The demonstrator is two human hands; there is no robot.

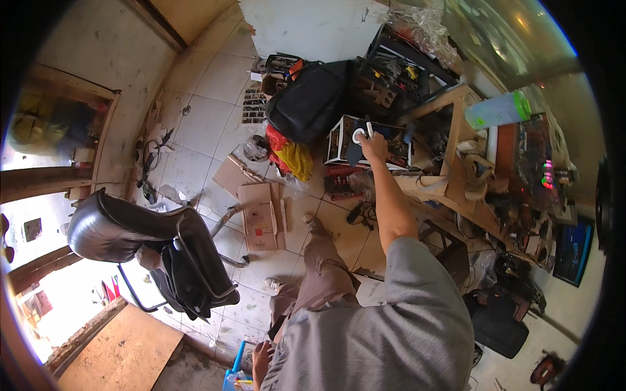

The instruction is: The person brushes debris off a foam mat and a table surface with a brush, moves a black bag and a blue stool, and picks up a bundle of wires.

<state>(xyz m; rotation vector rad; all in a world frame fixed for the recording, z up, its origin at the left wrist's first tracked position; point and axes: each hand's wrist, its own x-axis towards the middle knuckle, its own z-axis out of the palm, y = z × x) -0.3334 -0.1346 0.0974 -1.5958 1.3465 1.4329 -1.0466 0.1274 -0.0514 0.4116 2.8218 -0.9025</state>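
Note:
My right arm reaches forward to a white-framed box (334, 156) of dark odds and ends. My right hand (373, 148) is closed over it, at a white round piece (358, 135) with a dark centre. A short white stick (369, 128) stands up by its fingers. Beneath lies a dark flat piece (354, 154); whether it is joined to the white piece I cannot tell. At the lower edge, my left hand (261, 360) hangs by my side, beside a blue plastic thing with a long handle (239, 356). Its fingers are partly hidden.
A black bag (310, 101) lies beyond the box, next to red and yellow plastic bags (291, 158). Flattened cardboard (260, 218) covers part of the tiled floor. A black chair (163, 254) stands left. A cluttered wooden bench (450, 169) with a blue-green bottle (499, 111) stands right.

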